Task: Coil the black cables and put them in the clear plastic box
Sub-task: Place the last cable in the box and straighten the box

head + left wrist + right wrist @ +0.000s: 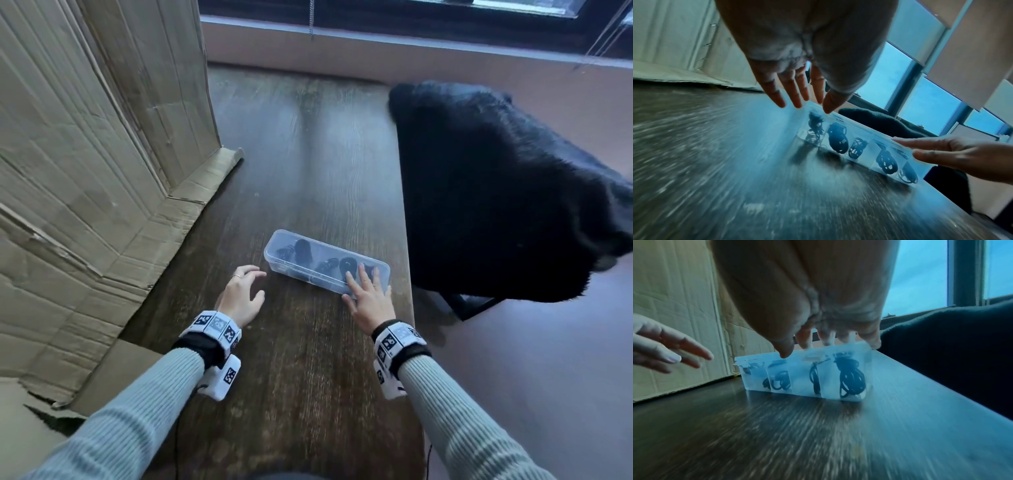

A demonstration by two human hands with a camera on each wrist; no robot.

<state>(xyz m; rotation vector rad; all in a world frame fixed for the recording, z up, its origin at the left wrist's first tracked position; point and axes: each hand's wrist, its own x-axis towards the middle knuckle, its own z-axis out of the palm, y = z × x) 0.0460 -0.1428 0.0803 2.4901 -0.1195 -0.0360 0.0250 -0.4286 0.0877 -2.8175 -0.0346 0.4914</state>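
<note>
Head view: clear plastic box [327,262] lying lidded on the dark wood table [308,342], toward its right edge, coiled black cables [347,265] showing through the lid. Right hand [370,298] resting flat on the box's near right end, fingers straight and spread, gripping nothing. Left hand [241,296] hovering just left of the box, apart from it, fingers loosely curved, grip wide and empty. Cardboard sheets [85,171] leaning at left, black fuzzy cloth [507,188] draped at right beyond the table edge.

Left wrist view: showing what the head view is hiding, namely dividers splitting the box [859,142] into compartments, one cable bundle [837,139] per cell. Left hand [797,65] fingers straight, tips near the box's far corner; contact unclear. Right hand [962,154] lying on the lid.

Right wrist view: giving the box [803,374] side-on, lid seated, cables [851,378] standing upright inside. Right hand [813,296] fingertips pressing on the lid top, thumb at the front edge. Left hand [663,344] open, well clear.
</note>
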